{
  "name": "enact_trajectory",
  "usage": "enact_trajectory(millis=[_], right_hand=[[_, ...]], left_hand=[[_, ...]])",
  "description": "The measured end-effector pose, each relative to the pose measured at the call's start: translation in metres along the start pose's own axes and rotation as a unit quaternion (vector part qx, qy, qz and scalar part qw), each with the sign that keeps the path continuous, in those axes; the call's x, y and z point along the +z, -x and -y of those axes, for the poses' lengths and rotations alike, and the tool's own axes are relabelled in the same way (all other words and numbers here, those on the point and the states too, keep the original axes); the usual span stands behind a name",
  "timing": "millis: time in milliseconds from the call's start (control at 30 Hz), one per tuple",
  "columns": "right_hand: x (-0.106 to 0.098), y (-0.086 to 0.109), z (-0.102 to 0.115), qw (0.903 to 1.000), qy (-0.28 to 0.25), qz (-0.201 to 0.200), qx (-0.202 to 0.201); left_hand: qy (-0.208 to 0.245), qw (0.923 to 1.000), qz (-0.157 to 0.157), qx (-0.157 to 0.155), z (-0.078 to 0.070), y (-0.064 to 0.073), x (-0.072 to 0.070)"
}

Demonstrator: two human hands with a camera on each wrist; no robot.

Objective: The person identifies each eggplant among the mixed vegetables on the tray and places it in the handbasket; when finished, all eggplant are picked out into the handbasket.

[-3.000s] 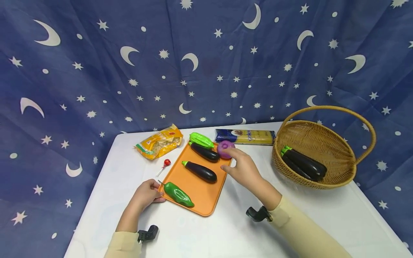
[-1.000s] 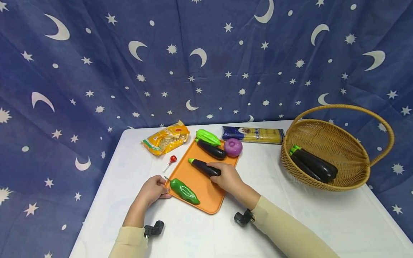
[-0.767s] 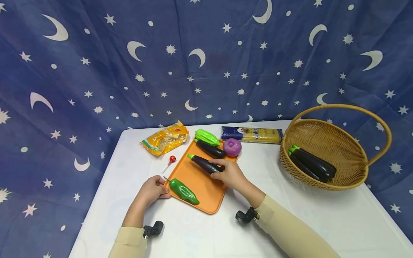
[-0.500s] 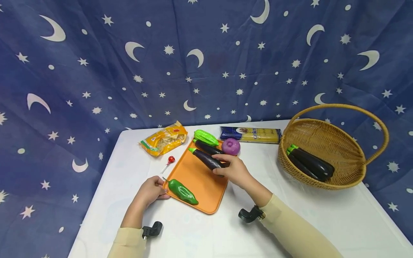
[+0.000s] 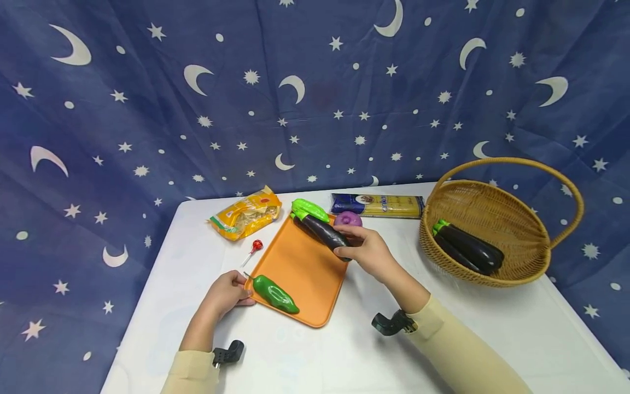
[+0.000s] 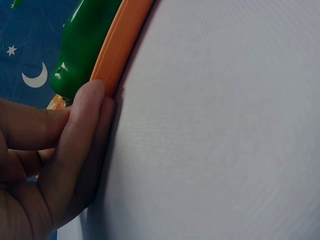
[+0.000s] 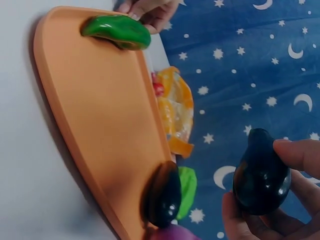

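My right hand (image 5: 369,253) grips an eggplant (image 5: 322,232) by its thick end, holding it up above the orange tray (image 5: 300,273). Its green stem end points to the back left. In the right wrist view, a second eggplant (image 7: 166,197) lies on the tray, partly hidden behind the held one in the head view. My left hand (image 5: 227,295) pinches the tray's near-left corner, with the thumb and fingers at the rim (image 6: 112,70). Beside that hand a dark green pepper (image 5: 274,295) lies on the tray. A purple onion (image 5: 348,219) sits at the tray's far right corner.
A light green ridged vegetable (image 5: 309,209) is at the tray's far end. Behind are an orange bag (image 5: 246,213) and a spaghetti packet (image 5: 384,205). A red lollipop (image 5: 256,246) lies left of the tray. On the right, a wicker basket (image 5: 492,202) holds eggplants (image 5: 470,249).
My right hand moved from the onion to the nearer eggplant, took hold of it and lifted it towards the back right. My left hand stayed at the tray corner.
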State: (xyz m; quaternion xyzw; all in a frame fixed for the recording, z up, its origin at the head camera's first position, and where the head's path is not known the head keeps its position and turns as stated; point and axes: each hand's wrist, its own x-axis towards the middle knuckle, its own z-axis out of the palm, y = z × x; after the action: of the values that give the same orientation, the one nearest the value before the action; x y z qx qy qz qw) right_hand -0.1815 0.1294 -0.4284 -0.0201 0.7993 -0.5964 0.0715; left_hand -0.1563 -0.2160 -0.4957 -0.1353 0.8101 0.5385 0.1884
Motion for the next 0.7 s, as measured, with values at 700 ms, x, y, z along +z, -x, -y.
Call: enact_trajectory(millis=[700], right_hand=[[-0.051, 0.016, 0.011, 0.9992, -0.012, -0.032, -0.019]], left_hand=[[0.003, 1.0000, 0.006, 0.007, 0.002, 0.000, 0.000]])
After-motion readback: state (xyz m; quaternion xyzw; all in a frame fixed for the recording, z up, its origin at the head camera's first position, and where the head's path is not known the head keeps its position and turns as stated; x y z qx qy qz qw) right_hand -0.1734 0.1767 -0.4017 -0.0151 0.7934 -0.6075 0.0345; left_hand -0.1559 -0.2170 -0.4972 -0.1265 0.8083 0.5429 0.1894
